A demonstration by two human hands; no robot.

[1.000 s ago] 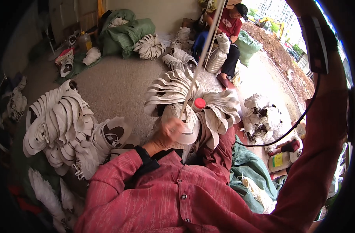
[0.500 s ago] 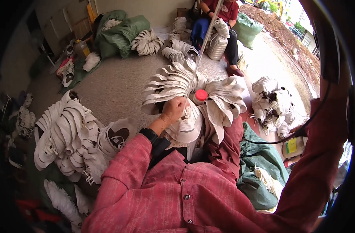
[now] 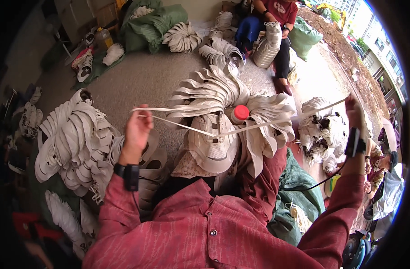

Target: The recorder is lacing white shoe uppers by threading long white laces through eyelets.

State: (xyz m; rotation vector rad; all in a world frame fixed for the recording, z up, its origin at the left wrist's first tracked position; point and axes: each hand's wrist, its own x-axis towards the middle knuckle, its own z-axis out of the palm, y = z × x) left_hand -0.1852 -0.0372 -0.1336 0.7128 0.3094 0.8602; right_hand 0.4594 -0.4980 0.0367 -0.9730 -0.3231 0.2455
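Left hand (image 3: 137,130) raised at left of centre, fingers closed on the ends of a flat white strap (image 3: 178,110); two runs of strap leave it, one near level, one slanting down to the right. Dark band on that wrist.

Right hand (image 3: 354,114) up at far right, fingers pinched shut on the other end of the same strap; dark wrist band (image 3: 355,142) with a black cable (image 3: 321,181) hanging from it.

Strap is taut between the two hands, dipping to a low point over the white shoe upper (image 3: 212,145) in the lap, where it touches or passes through the upper; cannot tell which.

Shoe upper lies on the person's knees, just below a bottle with a red cap (image 3: 239,113). Behind and around the bottle, a fanned bundle of white uppers (image 3: 214,92) on the grey floor (image 3: 137,80).

Left side: large heap of strung white uppers (image 3: 70,143), close beside the left forearm. Right side: another white heap (image 3: 319,127), below the right hand. Green cloth (image 3: 299,188) by the right knee.

Far side: green sack (image 3: 151,24), more white bundles, and a second person (image 3: 276,27) seated in a red top, holding a stacked bundle, well apart from the wearer
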